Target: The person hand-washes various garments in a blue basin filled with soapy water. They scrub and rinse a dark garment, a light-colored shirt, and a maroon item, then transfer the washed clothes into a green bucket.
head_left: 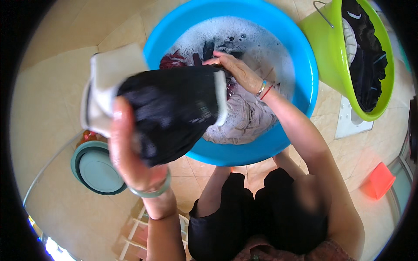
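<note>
Wet black cloth garment with pale grey-white trim (pixel 174 108) stretched between both hands above round blue plastic basin (pixel 300 56). Left hand (pixel 130 152) closed around bunched lower end; right hand (pixel 237 69) pinches opposite edge. Fabric dark, creased, trim blurred. Below the right grip: suds, soaking pale laundry (pixel 248 117). Beyond it, lime-green plastic bucket (pixel 331 48).

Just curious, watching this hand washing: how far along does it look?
Done, apparently: dark clothes lie in the green bucket. In hand: the left hand and right hand grip a black garment lifted over the blue basin. Left: more laundry sits in the suds.
</note>
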